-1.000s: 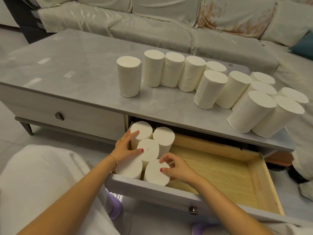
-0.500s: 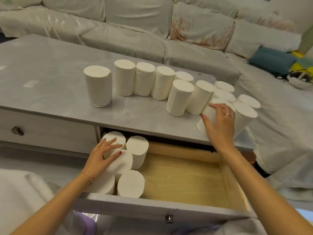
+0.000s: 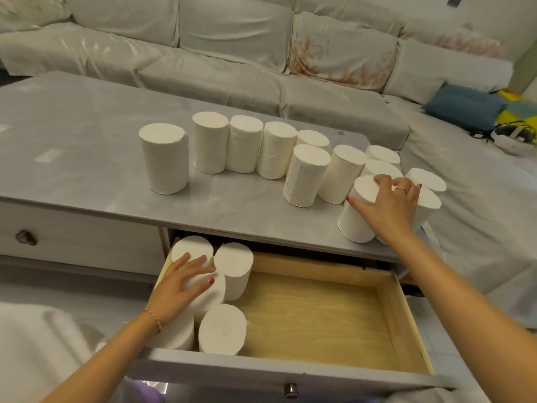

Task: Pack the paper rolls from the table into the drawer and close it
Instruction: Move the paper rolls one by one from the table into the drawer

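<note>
right hand grips table-edge roll (neighbours touching) | left hand flat on drawer rolls

Look past the table and you see a long sofa with a pale, shiny cover. It runs along the back and turns down the right side. One back cushion has an orange flower print on it. On the right part of the sofa lies a blue pillow. Just beside the pillow you can see something yellow, too small to make out. Near it sits a white headset with a black strap. At the bottom left is a white fluffy cloth. To the left, a second drawer front has a round dark knob.
</note>
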